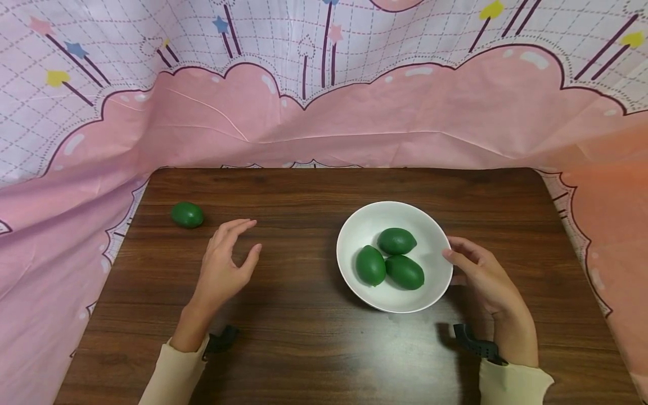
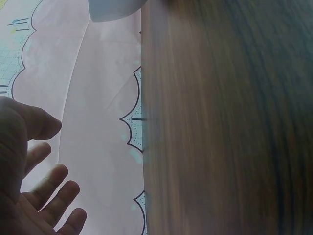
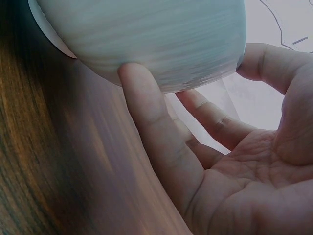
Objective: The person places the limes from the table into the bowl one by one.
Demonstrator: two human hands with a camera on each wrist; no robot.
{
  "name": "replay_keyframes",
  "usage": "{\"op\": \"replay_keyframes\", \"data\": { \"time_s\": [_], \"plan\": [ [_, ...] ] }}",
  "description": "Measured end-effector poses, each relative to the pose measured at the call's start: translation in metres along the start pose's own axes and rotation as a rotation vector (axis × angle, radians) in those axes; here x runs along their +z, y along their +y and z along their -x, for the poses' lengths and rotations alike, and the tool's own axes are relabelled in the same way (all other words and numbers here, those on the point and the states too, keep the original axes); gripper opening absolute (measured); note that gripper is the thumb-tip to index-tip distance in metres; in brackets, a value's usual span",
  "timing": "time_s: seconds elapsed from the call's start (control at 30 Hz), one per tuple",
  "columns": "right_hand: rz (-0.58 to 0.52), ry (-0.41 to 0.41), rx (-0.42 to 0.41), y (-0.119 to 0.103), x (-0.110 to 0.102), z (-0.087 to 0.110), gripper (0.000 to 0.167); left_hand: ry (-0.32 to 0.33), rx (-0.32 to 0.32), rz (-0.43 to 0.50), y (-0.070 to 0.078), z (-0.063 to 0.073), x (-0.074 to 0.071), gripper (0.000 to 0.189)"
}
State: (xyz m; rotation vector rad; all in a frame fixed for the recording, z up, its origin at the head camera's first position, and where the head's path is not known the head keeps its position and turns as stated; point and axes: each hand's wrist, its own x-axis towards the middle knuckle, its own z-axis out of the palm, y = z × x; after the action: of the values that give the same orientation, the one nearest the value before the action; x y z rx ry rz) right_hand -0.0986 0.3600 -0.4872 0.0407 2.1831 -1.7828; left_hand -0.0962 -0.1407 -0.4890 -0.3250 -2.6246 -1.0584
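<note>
A round white bowl (image 1: 361, 228) stands on the right half of the table, and three green limes lie inside it: one at the back (image 1: 397, 241), one at the left (image 1: 370, 265) and one at the right (image 1: 405, 272). My right hand (image 1: 488, 281) grips the bowl's right side, its thumb at the rim; in the right wrist view, fingers touch the outer wall of the bowl (image 3: 156, 39). My left hand (image 1: 223, 267) is held over the table with fingers spread and nothing in them. Beyond it, at the far left, lies another lime (image 1: 187, 215).
The dark brown wooden table (image 1: 304, 225) has its back edge against a pink and white patterned cloth (image 1: 344, 135), which also hangs along both sides. A black strap (image 1: 476, 343) sits on the right wrist, another (image 1: 220, 340) on the left.
</note>
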Motion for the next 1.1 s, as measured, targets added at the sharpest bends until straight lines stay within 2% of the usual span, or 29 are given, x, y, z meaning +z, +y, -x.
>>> {"op": "replay_keyframes", "data": {
  "time_s": [0.23, 1.1],
  "plan": [
    [0.029, 0.000, 0.000, 0.000, 0.000, 0.000, 0.036, 0.013, -0.006, -0.002, -0.002, 0.000, -0.002, 0.050],
    [-0.005, -0.008, 0.009, 0.000, 0.000, -0.001, 0.035, 0.046, -0.007, -0.054, -0.021, -0.004, -0.015, 0.049]
  ]
}}
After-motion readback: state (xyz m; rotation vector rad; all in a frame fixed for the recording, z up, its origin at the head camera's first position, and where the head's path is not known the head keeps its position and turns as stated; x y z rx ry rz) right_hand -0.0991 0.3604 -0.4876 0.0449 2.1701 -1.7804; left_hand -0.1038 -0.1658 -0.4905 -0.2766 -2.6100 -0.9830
